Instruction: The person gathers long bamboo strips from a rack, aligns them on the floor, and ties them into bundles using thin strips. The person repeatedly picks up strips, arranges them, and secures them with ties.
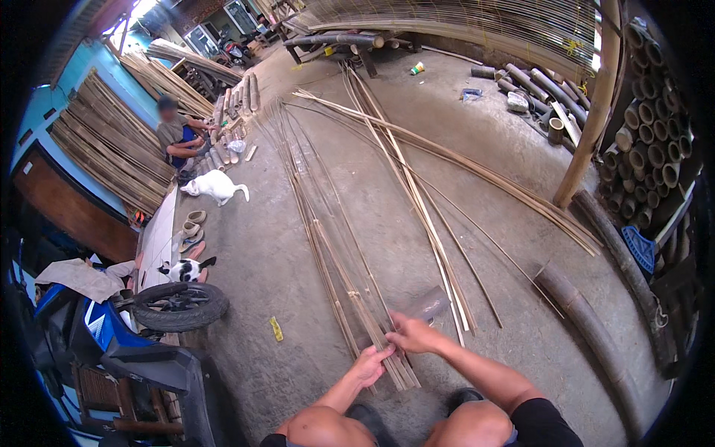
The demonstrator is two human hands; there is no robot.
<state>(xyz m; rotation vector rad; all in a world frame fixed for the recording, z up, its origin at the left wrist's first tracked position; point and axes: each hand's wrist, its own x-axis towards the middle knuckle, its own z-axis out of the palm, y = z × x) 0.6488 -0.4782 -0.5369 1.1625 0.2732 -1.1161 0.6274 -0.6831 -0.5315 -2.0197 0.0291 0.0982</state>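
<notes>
Long thin bamboo strips (pixel 363 314) run from between my feet far across the concrete floor. My left hand (pixel 369 364) is closed around their near ends, which stick out just past it. Close beside it on the right, my right hand (pixel 414 334) pinches a single bamboo strip at the bundle's right side. Its fingertips are partly hidden. A short dark bamboo pole (pixel 430 305) lies crosswise beneath the strips. More loose strips (pixel 421 195) lie to the right, crossed by another bundle (pixel 488 165) slanting toward the wooden post.
A motorbike (pixel 156 350) stands at the left. A white cat (pixel 214 185) and a black-and-white cat (pixel 184 270) are near the sandals (pixel 192 237). Another person (pixel 181 134) sits at the far left. A thick bamboo pole (pixel 588 328) lies right; cut bamboo tubes (pixel 648 134) are stacked behind.
</notes>
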